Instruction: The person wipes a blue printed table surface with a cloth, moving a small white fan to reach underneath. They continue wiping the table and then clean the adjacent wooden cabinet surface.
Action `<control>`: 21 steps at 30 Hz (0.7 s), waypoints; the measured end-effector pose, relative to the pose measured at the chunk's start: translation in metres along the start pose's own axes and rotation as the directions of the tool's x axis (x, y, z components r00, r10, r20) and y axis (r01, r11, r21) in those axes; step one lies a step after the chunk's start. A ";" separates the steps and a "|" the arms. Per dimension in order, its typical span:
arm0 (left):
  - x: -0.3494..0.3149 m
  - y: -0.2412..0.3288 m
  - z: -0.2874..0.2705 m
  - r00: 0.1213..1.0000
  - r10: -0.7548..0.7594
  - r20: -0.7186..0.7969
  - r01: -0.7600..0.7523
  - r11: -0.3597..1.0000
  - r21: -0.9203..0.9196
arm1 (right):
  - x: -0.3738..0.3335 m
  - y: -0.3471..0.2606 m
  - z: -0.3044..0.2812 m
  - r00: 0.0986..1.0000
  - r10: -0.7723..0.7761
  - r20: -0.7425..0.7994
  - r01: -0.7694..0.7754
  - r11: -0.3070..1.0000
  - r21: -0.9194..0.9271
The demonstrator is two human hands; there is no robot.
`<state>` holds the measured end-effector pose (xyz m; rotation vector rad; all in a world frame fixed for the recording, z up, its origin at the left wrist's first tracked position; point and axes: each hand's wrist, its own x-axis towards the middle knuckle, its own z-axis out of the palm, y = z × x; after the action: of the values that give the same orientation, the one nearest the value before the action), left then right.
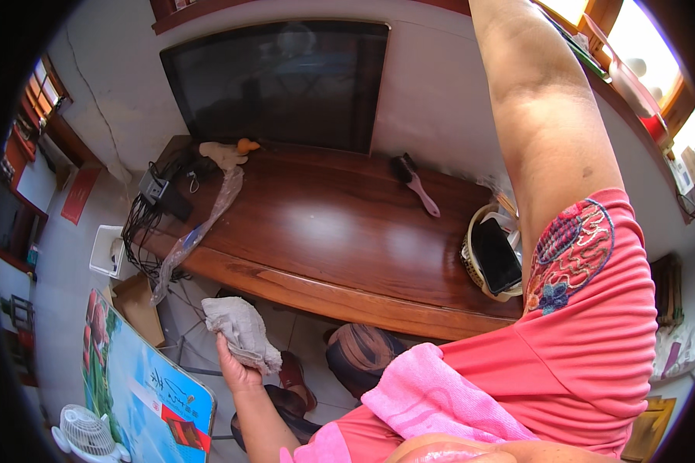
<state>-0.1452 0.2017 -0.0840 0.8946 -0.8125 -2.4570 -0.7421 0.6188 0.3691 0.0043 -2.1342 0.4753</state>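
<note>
My left hand (238,368) is closed around a bunched greyish-white cloth (242,332), held low in front of the wooden desk. My right arm (552,116) stretches up past the top edge, so that hand and whatever it touches are out of sight. Below the arm, a woven basket (473,268) sits at the desk's right end with a black phone (495,255) on top. A pink towel (432,393) is draped across my front.
On the reddish-brown desk (301,224) lies a pink-handled brush (417,185). A large dark television (278,85) stands behind it. Tangled black cables (143,220) hang at the left end. Nearby are a white bin (110,255), a picture-topped table (147,370) and a white fan (85,432).
</note>
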 end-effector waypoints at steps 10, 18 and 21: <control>0.002 -0.001 0.005 1.000 -0.010 0.028 0.010 1.000 -0.007 | -0.036 0.007 0.013 0.996 -0.045 -0.083 0.039 0.997 -0.067; 0.000 0.002 0.001 0.999 -0.028 -0.026 0.028 1.000 0.009 | -0.025 0.031 0.022 0.969 0.031 0.245 0.012 0.985 -0.172; -0.008 0.003 0.009 0.998 -0.015 0.061 0.018 0.999 -0.048 | -0.027 0.042 0.027 0.968 0.003 0.252 0.064 0.965 -0.255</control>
<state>-0.1451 0.2067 -0.0730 0.8161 -0.7654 -2.5179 -0.7561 0.6436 0.3201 -0.0542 -2.4287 0.1779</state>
